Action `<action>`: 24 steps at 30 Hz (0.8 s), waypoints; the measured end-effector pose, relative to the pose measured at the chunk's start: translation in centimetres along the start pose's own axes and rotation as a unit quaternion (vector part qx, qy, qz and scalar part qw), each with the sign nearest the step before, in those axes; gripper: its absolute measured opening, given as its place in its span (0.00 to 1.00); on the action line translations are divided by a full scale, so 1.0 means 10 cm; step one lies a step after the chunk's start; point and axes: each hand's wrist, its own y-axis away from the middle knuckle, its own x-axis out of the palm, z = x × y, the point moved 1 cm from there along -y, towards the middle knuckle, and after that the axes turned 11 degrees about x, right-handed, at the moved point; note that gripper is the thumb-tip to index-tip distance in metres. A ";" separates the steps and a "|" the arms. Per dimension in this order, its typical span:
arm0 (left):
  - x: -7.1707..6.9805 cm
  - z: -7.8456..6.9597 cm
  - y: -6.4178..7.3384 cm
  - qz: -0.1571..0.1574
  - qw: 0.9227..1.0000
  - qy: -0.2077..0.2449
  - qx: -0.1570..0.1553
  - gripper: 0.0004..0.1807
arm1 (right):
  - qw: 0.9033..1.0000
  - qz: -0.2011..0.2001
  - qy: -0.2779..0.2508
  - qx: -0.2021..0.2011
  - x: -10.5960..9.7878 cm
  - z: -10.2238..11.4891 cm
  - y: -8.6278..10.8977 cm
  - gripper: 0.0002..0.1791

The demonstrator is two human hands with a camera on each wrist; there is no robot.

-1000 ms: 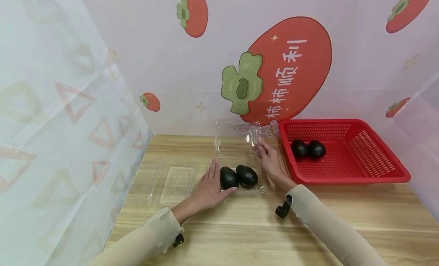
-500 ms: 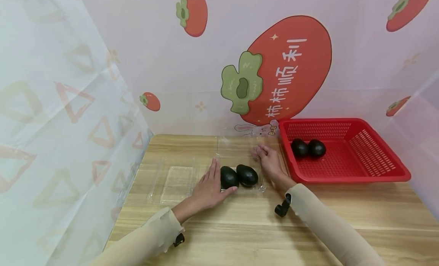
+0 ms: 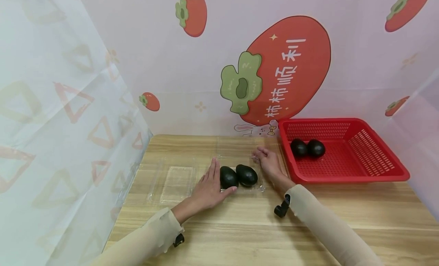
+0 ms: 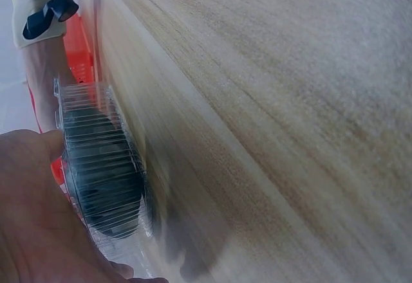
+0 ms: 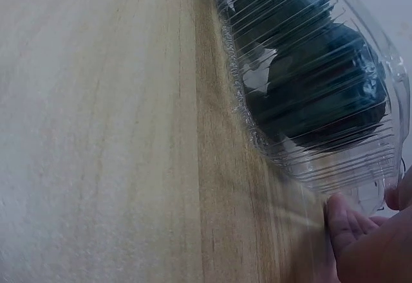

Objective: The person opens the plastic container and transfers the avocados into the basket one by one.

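Observation:
Two dark green avocados [image 3: 246, 175] lie side by side in a clear plastic clamshell box [image 3: 259, 184] on the wooden table. Its transparent lid [image 3: 234, 147] leans back at the far side. My left hand [image 3: 208, 186] rests along the box's left side, fingers straight and thumb across the near edge. In the left wrist view, the ribbed wall [image 4: 106, 161] is beside the palm. My right hand [image 3: 269, 161] is at the far right corner, fingers bent, pinching the clear plastic. The right wrist view puts the thumb and fingertips [image 5: 341, 215] at that corner of the box.
A red plastic basket [image 3: 346, 180] stands to the right, two more avocados [image 3: 307, 148] in its left part. Another clear plastic box [image 3: 176, 184] lies left of my left hand. A printed cloth wall [image 3: 192, 106] rises behind the table, and another sheet [image 3: 68, 144] hangs at the left.
The lid has tipped backward and down, from standing up to lying lower. My right hand has shifted slightly down and toward me. The left hand and avocados have stayed put.

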 end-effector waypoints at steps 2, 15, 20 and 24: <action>0.00 0.01 0.00 -0.001 1.000 -0.002 0.001 0.62 | 1.000 0.000 -0.005 0.001 0.00 -0.01 0.00 0.27; 0.07 0.07 -0.03 -0.010 1.000 0.002 0.004 0.64 | 0.992 -0.048 0.102 -0.058 -0.04 0.01 0.01 0.27; 0.04 0.06 -0.02 -0.013 1.000 0.000 0.014 0.63 | 0.980 -0.044 0.153 -0.122 -0.04 0.06 0.07 0.26; 0.05 0.06 -0.01 -0.015 1.000 -0.001 0.017 0.63 | 0.957 -0.062 0.219 -0.180 -0.04 0.10 0.14 0.26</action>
